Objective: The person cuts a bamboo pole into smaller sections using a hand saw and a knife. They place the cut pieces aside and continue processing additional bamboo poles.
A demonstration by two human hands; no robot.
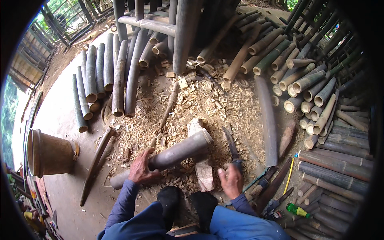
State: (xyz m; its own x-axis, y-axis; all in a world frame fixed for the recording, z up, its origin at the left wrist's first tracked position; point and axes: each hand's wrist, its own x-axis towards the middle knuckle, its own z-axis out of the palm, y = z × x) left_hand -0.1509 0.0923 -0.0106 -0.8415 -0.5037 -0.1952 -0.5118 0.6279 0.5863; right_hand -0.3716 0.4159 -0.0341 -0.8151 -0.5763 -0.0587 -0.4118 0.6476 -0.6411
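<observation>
A thick grey-brown bamboo tube [180, 151] lies slanted in front of me, its open far end raised on a pale, chipped wooden block [205, 176]. My left hand [141, 168] is closed around the tube's near part, thumb and fingers on opposite sides. To the right of the block, a curved dark-bladed knife [230, 144] points away from me. Over its handle end hovers my right hand [231, 181], fingers partly curled and slightly blurred; whether they touch the handle is hard to see.
Pale wood chips [204, 98] cover the ground ahead. Cut bamboo tubes lie at far left [108, 68] and in a large pile at right [308, 88]. A brown bucket [50, 154] and a curved wooden piece [96, 164] are at left. A green bottle [298, 210] lies lower right.
</observation>
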